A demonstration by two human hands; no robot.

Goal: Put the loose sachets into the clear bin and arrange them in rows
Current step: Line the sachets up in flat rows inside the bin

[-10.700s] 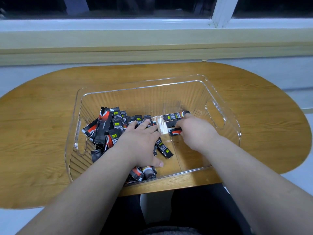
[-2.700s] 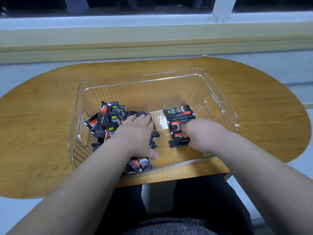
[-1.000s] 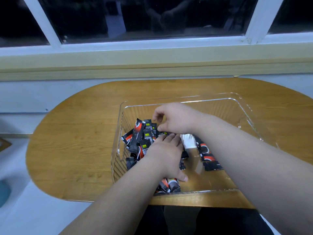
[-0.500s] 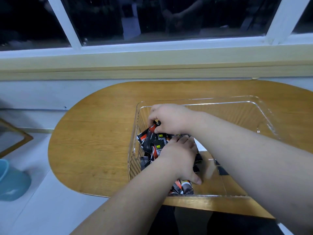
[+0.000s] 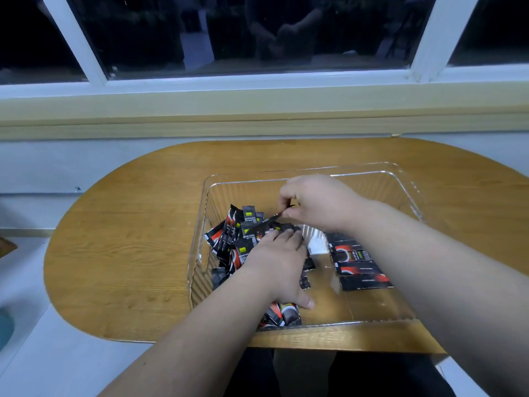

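Home room, oval wooden table (image 5: 120,253), white-framed window (image 5: 257,78), night outside

One clear bin (image 5: 372,179), one tabletop (image 5: 128,253), one left hand (image 5: 276,265), one right hand (image 5: 315,202). Four sachets (image 5: 362,270) show in a row at 3 o'clock. One pinched sachet (image 5: 272,218). The heap (image 5: 237,233) at 9 o'clock is too jumbled to count.

The print on the sachets (image 5: 242,237) is too blurred to read.
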